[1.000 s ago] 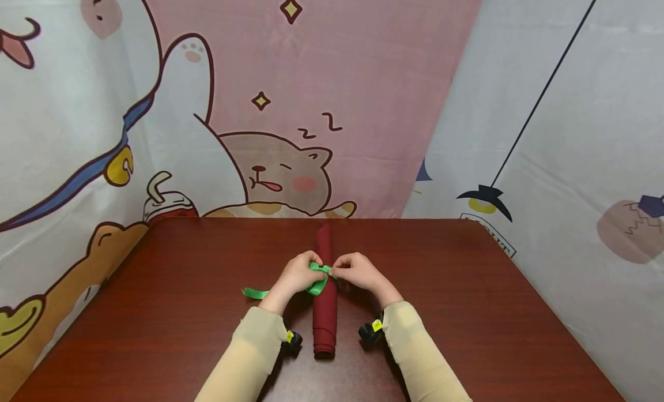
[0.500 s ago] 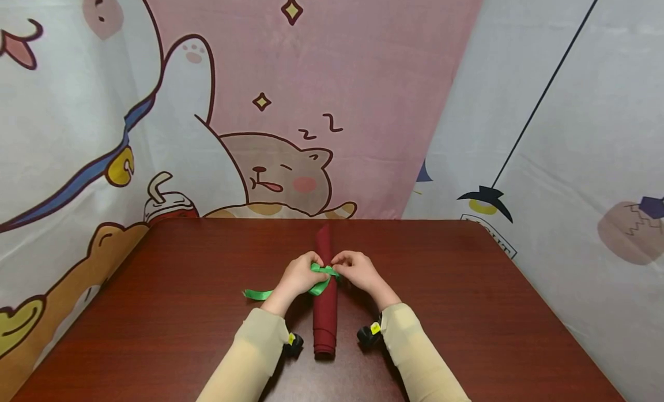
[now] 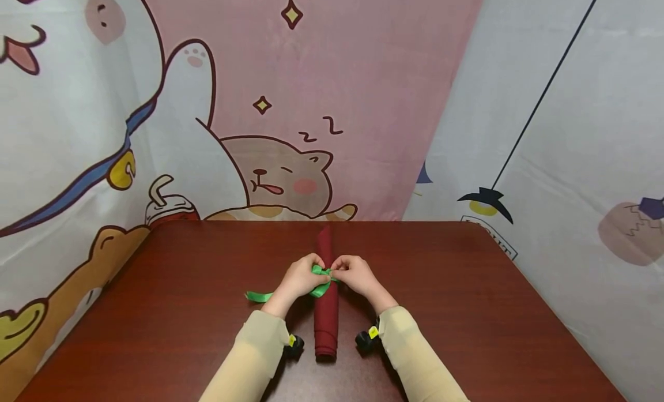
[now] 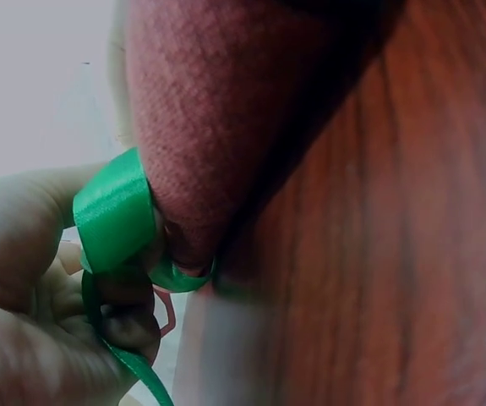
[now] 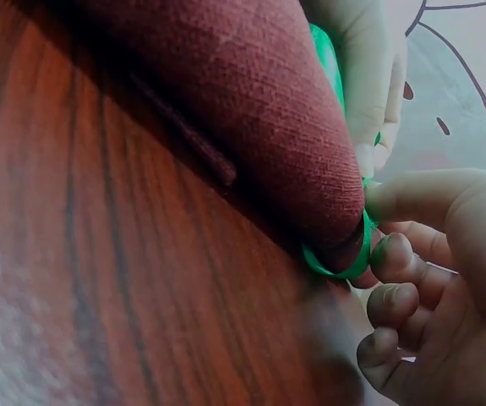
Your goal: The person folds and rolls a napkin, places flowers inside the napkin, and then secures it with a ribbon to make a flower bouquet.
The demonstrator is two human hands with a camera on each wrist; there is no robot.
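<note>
A dark red rolled-up cloth (image 3: 325, 327) lies lengthwise on the table, its near end toward me. Around its middle passes a green ribbon (image 3: 320, 290), with a loose tail trailing left past the wrist. My left hand (image 3: 302, 276) pinches a loop of it on the roll's left side; in the left wrist view the satin ribbon (image 4: 117, 216) bends over the thumb side and a strand runs down by the curled fingers. From the right, my right hand (image 3: 359, 274) pinches the ribbon at its crossing over the roll. The right wrist view shows the ribbon band (image 5: 331, 269) wrapping under the cloth.
The brown wooden table (image 3: 467, 310) reaches back to a wall hanging (image 3: 394, 102) printed with cartoon animals. A black wrist camera (image 3: 294, 345) sits below the left cuff, another wrist camera (image 3: 366, 341) by the right cuff, both near the roll.
The right fingertips shifted slightly off the ribbon's crossing and are back pinching there. The left hand's loop looks smaller than a second ago. The roll stays in place.
</note>
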